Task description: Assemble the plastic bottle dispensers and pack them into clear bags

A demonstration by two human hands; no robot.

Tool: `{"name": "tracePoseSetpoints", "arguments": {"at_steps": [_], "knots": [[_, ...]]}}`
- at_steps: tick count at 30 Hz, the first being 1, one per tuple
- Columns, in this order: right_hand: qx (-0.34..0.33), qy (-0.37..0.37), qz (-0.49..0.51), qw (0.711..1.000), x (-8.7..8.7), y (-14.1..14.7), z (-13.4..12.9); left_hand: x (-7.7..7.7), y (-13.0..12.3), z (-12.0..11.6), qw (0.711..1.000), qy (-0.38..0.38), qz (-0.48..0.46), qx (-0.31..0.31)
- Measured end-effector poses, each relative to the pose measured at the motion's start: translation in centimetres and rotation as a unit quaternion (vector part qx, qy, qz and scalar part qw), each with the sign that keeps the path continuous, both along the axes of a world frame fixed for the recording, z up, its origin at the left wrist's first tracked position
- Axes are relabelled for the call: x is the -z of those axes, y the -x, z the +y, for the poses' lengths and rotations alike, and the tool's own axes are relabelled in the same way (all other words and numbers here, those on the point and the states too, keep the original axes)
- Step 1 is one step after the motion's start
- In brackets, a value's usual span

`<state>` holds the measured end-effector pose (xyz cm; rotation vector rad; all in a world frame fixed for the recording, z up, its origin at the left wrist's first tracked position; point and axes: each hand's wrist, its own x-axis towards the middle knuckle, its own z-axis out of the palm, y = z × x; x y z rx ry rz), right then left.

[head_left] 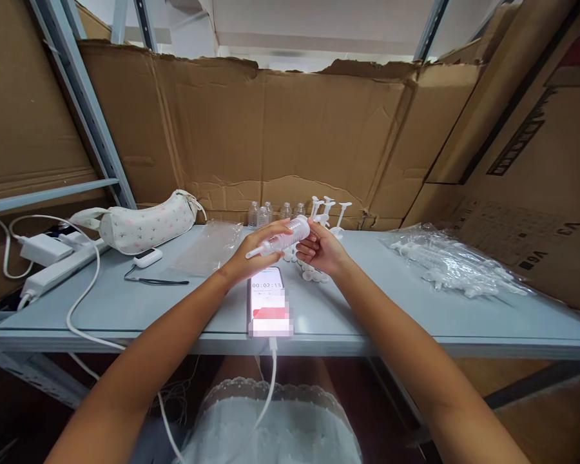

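Note:
My left hand point(258, 248) is wrapped round a clear plastic bottle-like tube point(283, 240), which lies tilted with its slim white nozzle pointing down to the left. At its wide right end, my right hand point(321, 245) has thumb and forefinger pinched on the rim, the other fingers curled in. Just behind the hands stand several white stemmed parts with T-shaped tops point(342, 216). Small white round pieces point(314, 274) lie beneath the right hand, partly covered by it. Several small clear bottles point(262, 216) are lined up at the back against the cardboard.
A phone point(268, 303) showing a timer lies at the front edge, its white cable hanging down. To the left are a flat clear bag point(210, 248), a patterned pouch point(149, 222), a small white device point(147, 258) and a power strip point(62, 270). A filled plastic bag point(457, 258) lies right.

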<state>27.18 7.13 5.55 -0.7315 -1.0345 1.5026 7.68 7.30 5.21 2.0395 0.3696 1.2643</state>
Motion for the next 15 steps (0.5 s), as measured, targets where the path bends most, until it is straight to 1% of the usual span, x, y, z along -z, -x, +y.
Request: {"name": "tracePoseSetpoints", "arguments": {"at_steps": [2,4,6,8,10,12,13,15], "knots": [[-0.002,0.016,0.008,1.0,0.1,0.0,0.1,-0.1,0.2,-0.2,0.997,-0.061,0.037,-0.017],[-0.003,0.024,0.008,1.0,0.2,-0.2,0.2,-0.3,0.3,-0.5,0.991,-0.112,0.066,-0.021],[-0.003,0.025,0.0,1.0,0.3,-0.3,0.4,-0.6,0.4,-0.8,0.986,-0.139,0.092,-0.014],[0.003,0.027,-0.01,1.0,0.4,-0.3,0.5,-0.8,0.4,-1.1,0.984,-0.143,0.108,-0.003],[0.01,0.031,-0.014,0.999,0.5,-0.2,0.6,-0.9,0.3,-1.4,0.986,-0.126,0.112,0.013],[0.016,0.029,-0.014,0.999,0.6,-0.1,0.6,-0.9,0.0,-1.6,0.992,-0.085,0.089,0.033],[0.019,0.022,-0.015,0.999,0.5,-0.1,0.6,-0.8,-0.2,-1.6,0.996,-0.051,0.062,0.041],[0.027,-0.005,-0.021,0.999,0.3,-0.2,0.5,-0.7,-0.5,-1.5,0.998,0.04,-0.024,0.045]]}}
